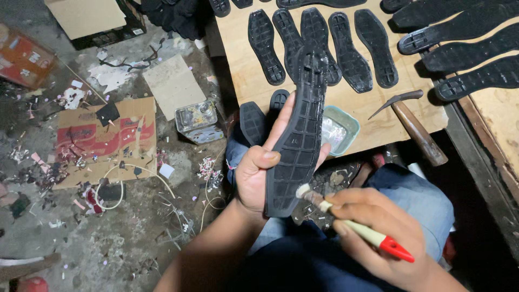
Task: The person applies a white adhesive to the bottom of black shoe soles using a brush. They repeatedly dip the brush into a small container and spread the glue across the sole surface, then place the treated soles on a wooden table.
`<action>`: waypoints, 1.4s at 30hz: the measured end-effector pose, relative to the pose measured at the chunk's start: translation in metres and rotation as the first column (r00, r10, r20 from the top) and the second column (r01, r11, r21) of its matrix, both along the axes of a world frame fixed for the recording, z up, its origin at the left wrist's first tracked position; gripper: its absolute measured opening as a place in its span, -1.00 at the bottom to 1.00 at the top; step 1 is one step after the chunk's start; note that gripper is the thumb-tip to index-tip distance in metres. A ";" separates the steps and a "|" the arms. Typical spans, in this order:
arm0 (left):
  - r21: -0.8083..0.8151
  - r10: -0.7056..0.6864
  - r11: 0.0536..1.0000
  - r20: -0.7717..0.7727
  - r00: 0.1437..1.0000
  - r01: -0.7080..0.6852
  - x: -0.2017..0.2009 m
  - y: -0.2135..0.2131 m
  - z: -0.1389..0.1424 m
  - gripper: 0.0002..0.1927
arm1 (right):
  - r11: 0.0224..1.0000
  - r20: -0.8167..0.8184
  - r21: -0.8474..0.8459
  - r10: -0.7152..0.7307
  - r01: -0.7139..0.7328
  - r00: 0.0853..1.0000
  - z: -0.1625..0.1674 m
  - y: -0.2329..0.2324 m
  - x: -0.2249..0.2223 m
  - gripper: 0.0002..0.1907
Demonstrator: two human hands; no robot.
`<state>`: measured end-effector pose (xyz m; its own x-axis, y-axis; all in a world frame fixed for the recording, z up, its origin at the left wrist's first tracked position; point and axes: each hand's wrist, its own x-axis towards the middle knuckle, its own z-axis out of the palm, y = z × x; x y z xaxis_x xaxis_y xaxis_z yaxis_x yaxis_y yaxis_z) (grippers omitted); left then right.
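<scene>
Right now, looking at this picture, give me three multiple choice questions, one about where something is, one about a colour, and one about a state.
1. Where does the hammer lie?
A. on the wooden board
B. on the floor
C. in the person's lap

2. What colour is the end of the brush handle?
A. blue
B. red
C. green

3. How is the black shoe sole held?
A. flat on the board
B. gripped in the left hand, off the board
C. pinned under the hammer

Answers: 1 A, the hammer rests on the wooden board beside the small teal bowl. 2 B, the tip beyond the right hand is red. 3 B, thumb and fingers wrap the sole.
</scene>
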<state>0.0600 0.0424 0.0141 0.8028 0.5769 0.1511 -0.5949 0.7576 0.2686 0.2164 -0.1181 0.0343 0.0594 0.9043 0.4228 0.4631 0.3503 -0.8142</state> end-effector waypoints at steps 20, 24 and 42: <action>-0.012 0.072 0.997 0.164 0.984 -0.071 0.013 0.004 -0.012 -0.03 | 0.992 0.154 0.121 -0.054 0.035 0.987 -0.013 -0.009 -0.007 -0.70; -0.032 0.136 0.991 0.139 0.981 -0.133 0.016 0.002 -0.010 -0.03 | 0.990 0.213 0.129 0.022 -0.050 0.977 -0.012 -0.004 -0.012 -0.69; -0.221 -0.177 0.948 0.224 0.958 0.227 0.025 -0.014 -0.041 -0.18 | 0.995 0.081 0.097 -0.031 0.024 0.996 -0.003 0.011 0.003 -0.64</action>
